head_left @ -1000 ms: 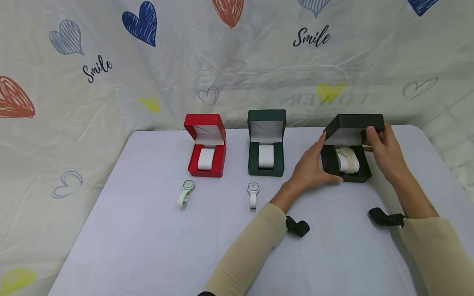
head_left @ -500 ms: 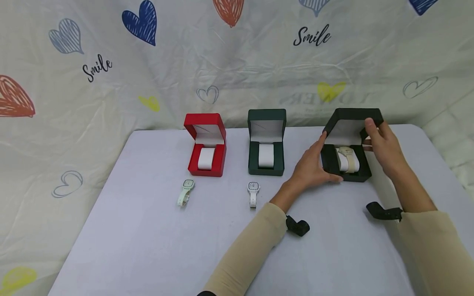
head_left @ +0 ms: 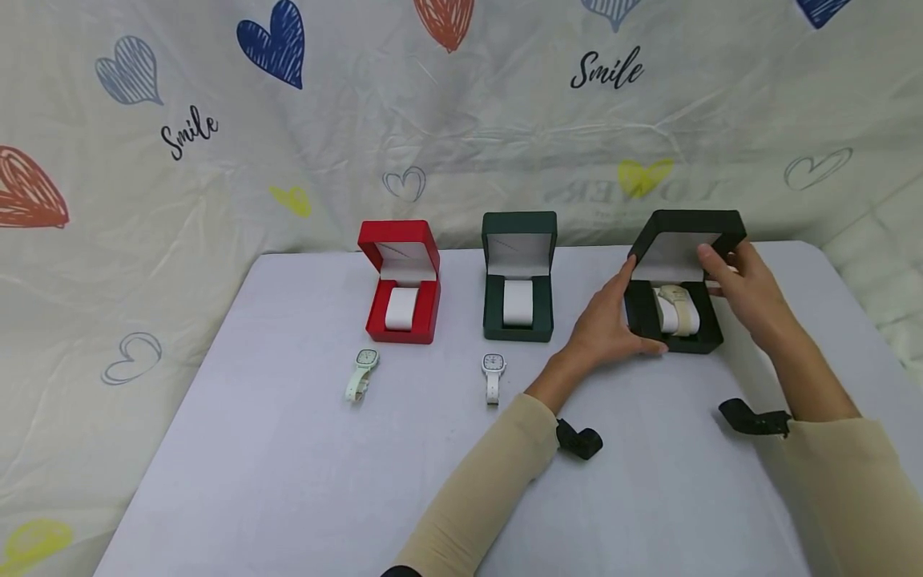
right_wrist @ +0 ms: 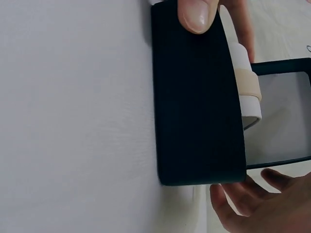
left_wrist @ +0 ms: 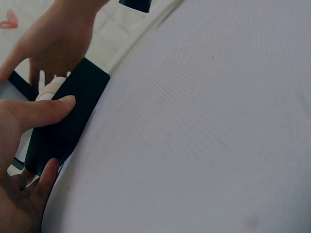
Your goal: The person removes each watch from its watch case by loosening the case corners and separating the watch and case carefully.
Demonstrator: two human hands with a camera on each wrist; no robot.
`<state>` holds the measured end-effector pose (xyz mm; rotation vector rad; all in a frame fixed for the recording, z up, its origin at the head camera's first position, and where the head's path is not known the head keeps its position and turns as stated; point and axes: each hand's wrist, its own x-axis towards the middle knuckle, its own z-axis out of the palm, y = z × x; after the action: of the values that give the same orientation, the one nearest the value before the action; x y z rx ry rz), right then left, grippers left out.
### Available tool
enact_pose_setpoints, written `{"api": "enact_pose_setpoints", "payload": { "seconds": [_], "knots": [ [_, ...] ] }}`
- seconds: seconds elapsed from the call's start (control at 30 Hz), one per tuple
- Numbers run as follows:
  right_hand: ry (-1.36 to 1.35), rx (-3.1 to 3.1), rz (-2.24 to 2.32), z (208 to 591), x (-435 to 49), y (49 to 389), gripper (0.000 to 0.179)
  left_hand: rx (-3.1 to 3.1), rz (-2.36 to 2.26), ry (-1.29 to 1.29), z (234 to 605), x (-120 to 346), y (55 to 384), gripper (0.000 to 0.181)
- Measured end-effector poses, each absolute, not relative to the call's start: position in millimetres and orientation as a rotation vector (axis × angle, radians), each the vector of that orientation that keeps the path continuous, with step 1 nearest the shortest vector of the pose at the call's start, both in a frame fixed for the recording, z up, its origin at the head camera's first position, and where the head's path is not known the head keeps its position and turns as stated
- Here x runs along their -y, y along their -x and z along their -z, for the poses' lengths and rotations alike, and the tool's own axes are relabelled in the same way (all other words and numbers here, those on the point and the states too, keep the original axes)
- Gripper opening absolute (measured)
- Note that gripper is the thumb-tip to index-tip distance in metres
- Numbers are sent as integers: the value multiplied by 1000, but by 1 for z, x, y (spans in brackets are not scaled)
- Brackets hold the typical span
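A black watch box (head_left: 674, 344) stands at the table's right back with its lid (head_left: 695, 220) raised. Inside, a beige-strapped watch (head_left: 678, 308) is wrapped round a white cushion (right_wrist: 250, 107). My left hand (head_left: 606, 324) grips the base, its thumb (left_wrist: 60, 108) across the front wall and its fingers at the left side. At the box's right side is my right hand (head_left: 753, 296), with thumb and fingers loosely bent beside the lid and base. In the right wrist view its fingers (right_wrist: 238, 196) lie close along the side wall; whether they touch it is hard to tell.
An open red watch box (head_left: 400, 336) and an open green one (head_left: 517, 332) stand to the left, each with a bare white cushion. Before them lie a pale green watch (head_left: 363, 375) and a white watch (head_left: 493, 377). A printed cloth (head_left: 461, 120) hangs behind the table.
The black lid has tilted further back from a second ago, then stayed put. My right thumb has slid left and down from the lid's front edge. The left hand has kept its place.
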<state>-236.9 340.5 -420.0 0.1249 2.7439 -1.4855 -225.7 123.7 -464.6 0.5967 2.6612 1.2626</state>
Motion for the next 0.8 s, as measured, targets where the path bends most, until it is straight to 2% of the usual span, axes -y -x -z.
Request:
{"api": "enact_pose_setpoints", "payload": {
  "seconds": [0.1,0.2,0.27,0.4,0.5,0.57,0.8],
  "knots": [
    [-140,-2803,1394,421,-342,230,83,-2667,-1254,-601,465,-124,226,134],
    [-165,-2881,1364,422,-344,222,86,-2669,-1247,-599,465,-125,227,134],
    [-160,-2933,1384,424,-345,216,78,-2671,-1244,-594,465,-125,227,134],
    [-92,-2987,1488,425,-347,207,47,-2673,-1240,-586,465,-125,226,135],
    [-18,-3009,1508,424,-347,203,41,-2678,-1234,-581,465,-124,226,135],
    [32,-3010,1463,424,-347,201,43,-2680,-1231,-579,464,-124,226,135],
    [279,-2966,1211,427,-343,199,67,-2680,-1216,-575,464,-125,226,134]
  ]
}}
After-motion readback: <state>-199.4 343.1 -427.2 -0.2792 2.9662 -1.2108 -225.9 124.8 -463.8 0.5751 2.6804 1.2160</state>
